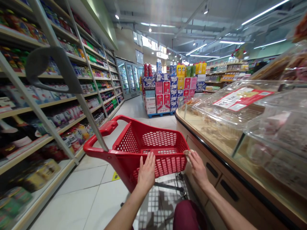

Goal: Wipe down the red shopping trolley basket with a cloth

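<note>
A red plastic shopping cart [120, 152] with perforated sides stands sideways in front of me. My left hand [146, 171] lies on its near rim, fingers stretched out and close together, holding nothing. At the cart's right corner my right hand [198, 166] presses a crumpled pale cloth [187, 154] against the rim. The cloth is partly hidden under the fingers. A metal pole [90, 116] with a grey loop handle [54, 68] slants up to the left from beside the cart's push handle [96, 135]; its lower end is hidden.
To my right runs a wood-fronted display counter [211, 150] with clear plastic packs [240, 99]. Tall shelves [59, 127] of drinks line the left. Ahead, stacked drink cartons [163, 92] sit on a blue pallet [161, 114]. My knee [185, 217] is below.
</note>
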Demonstrator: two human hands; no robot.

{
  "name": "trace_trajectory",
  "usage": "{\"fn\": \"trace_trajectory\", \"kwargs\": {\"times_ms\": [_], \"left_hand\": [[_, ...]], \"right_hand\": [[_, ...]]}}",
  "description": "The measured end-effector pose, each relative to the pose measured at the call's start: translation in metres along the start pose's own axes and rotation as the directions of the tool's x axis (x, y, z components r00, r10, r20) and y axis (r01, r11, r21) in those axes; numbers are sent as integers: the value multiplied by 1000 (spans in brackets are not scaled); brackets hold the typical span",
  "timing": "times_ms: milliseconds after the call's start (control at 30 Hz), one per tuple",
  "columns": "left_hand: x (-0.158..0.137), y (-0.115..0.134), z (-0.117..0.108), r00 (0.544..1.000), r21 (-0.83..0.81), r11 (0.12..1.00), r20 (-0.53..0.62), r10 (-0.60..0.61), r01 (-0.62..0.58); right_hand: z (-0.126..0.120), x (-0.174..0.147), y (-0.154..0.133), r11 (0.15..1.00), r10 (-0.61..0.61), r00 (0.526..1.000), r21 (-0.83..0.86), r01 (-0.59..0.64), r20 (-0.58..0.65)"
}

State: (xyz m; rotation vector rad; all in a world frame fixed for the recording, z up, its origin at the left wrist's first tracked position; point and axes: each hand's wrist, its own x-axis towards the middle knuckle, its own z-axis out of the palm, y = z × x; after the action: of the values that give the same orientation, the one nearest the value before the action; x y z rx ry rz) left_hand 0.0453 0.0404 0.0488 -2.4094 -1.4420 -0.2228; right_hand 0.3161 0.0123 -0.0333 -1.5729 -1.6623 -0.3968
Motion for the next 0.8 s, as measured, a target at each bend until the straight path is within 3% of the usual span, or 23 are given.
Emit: {"fn": "trace_trajectory", "kwargs": {"times_ms": [167,233,300,400,533,633,800], "left_hand": [[-6,-10,-2,999,17,999,-23,-33,34],[-9,-17,-4,997,16,997,-36,-70,71],[-11,-23,-6,995,18,996,-39,-87,88],[-12,-24,-7,995,15,995,-34,-98,99],[-13,-22,-4,993,43,993,-62,-104,107],[-14,-24,-3,994,59,994,-71,-89,93],[-14,-22,-6,994,45,994,-52,-101,103]], "right_hand": [[2,-16,7,999,49,987,0,-50,151],[0,-18,14,998,67,991,13,-69,112],[-2,-6,14,996,85,996,38,-85,-15],[2,23,-9,998,52,994,52,-47,-98],[24,36,-61,996,-54,998,65,54,-12],[28,35,-72,983,-156,987,103,150,47],[20,36,-58,997,81,997,-8,-81,-7]]}}
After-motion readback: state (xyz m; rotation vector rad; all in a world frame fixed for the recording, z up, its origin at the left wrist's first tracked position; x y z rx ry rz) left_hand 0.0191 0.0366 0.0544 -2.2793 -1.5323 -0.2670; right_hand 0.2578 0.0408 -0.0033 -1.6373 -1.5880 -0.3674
